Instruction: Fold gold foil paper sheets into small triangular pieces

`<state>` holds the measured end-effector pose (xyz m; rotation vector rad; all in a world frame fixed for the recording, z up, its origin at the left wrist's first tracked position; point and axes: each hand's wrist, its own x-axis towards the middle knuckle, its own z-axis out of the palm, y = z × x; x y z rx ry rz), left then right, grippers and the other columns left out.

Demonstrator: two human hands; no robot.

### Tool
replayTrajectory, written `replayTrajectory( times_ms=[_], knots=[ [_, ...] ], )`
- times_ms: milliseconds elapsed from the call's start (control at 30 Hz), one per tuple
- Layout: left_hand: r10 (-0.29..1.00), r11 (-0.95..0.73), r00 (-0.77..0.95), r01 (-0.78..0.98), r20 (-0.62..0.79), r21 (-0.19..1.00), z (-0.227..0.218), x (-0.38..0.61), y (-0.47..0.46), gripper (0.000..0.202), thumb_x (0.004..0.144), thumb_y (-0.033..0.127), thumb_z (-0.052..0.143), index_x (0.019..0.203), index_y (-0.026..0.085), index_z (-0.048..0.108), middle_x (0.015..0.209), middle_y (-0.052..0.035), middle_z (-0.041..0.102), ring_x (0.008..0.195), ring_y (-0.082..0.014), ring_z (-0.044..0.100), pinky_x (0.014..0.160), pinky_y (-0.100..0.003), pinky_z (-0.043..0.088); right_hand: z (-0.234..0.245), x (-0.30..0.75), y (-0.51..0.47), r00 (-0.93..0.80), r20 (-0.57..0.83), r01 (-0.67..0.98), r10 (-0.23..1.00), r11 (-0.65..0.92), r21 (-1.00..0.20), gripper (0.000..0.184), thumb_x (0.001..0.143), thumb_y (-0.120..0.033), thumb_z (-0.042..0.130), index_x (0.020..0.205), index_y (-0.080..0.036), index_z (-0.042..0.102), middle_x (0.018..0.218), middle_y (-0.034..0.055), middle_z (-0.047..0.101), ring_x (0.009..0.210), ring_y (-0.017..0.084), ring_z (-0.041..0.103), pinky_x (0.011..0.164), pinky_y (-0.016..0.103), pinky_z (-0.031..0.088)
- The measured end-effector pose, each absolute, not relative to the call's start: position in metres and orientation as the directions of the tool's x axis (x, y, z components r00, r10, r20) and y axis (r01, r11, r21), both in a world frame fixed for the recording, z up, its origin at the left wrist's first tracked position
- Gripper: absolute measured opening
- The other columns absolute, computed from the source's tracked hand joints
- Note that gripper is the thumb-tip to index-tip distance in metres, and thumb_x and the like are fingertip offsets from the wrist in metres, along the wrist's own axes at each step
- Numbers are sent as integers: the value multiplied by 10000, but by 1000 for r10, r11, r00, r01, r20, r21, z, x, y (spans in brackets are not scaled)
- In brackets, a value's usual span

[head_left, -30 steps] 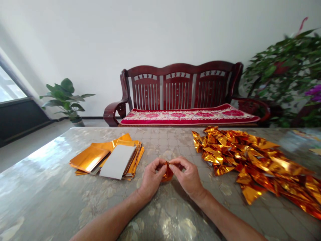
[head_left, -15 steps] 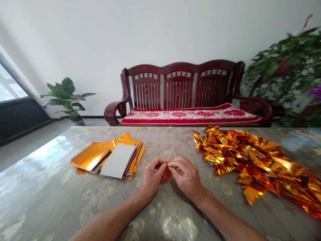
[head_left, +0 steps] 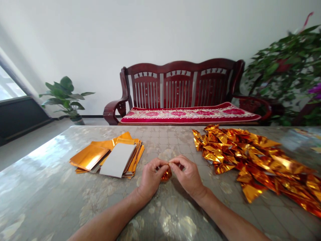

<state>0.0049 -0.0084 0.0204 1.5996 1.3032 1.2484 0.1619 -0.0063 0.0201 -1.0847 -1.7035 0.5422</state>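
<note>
Between my two hands is a small piece of folded orange-gold foil paper [head_left: 166,175], held just above the table. My left hand [head_left: 151,174] is closed on its left side, thumb and forefinger pinching the upper edge. My right hand [head_left: 187,173] pinches at the top of the same piece, fingertips almost meeting those of the left. The fingers cover much of the foil paper, so its full shape is hidden. To the left lies a loose stack of flat foil sheets [head_left: 90,155], with a pale grey-white sheet [head_left: 118,160] on top.
A large heap of folded foil pieces [head_left: 238,147] spreads over the right of the patterned table [head_left: 62,201]. Clear plastic [head_left: 298,139] lies at the far right. Beyond stand a dark red wooden bench [head_left: 175,90] and potted plants [head_left: 66,97] on both sides.
My right fingertips have shifted slightly along the top of the foil paper, and more of its lower part shows. Both hands keep their pinch. The stack and heap are unchanged.
</note>
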Motion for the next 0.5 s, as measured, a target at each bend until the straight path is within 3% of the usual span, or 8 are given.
replayTrajectory(
  times_ms=[300,500],
  knots=[
    [997,-48,59,2,48,999,13,7,-2,229,707,365,699,716,136,707,620,4,632,602,-122,528,608,-228,419,20,161,-5,-113,568,450,815,552,-702,130,881,-216,552,801,-213,655,756,20,642,693,155,590,653,257,457],
    [996,18,84,-66,-13,998,15,6,-3,307,683,426,734,695,122,690,590,15,599,561,-97,494,563,-209,397,21,162,-6,-156,603,518,782,585,-624,142,892,-195,538,799,-222,642,759,18,635,684,150,586,663,262,453]
  ],
)
